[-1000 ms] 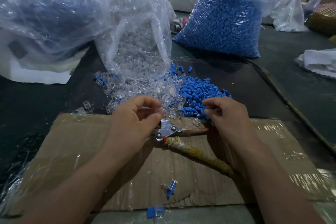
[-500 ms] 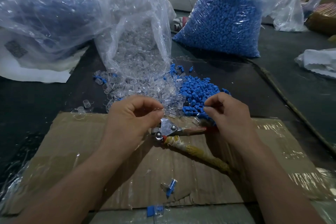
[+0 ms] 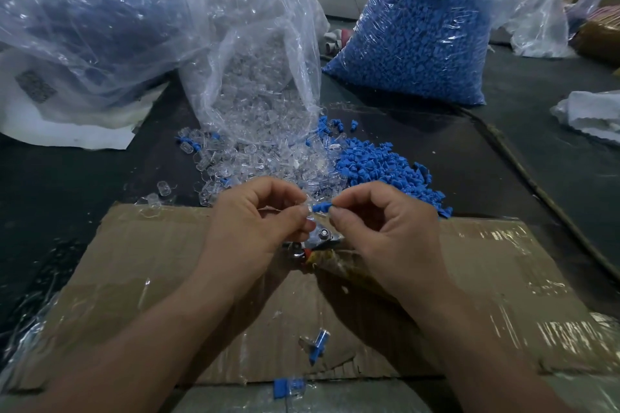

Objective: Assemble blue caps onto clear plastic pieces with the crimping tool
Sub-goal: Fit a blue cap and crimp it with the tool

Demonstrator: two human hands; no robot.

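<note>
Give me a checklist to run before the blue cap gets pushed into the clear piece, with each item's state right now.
1. Small blue plastic cap pinched in right hand: ok.
2. Small clear plastic piece pinched in left hand: ok, though its outline is hard to make out.
3. Cap tip pointed at the clear piece: ok, they meet between the fingertips.
4. Cap seated fully: cannot tell.
5. Metal crimping tool within reach: ok, lying on the taped brown cardboard sheet just under both hands.
6. Tool's jaw position: cannot tell, the hands cover most of it.
</note>
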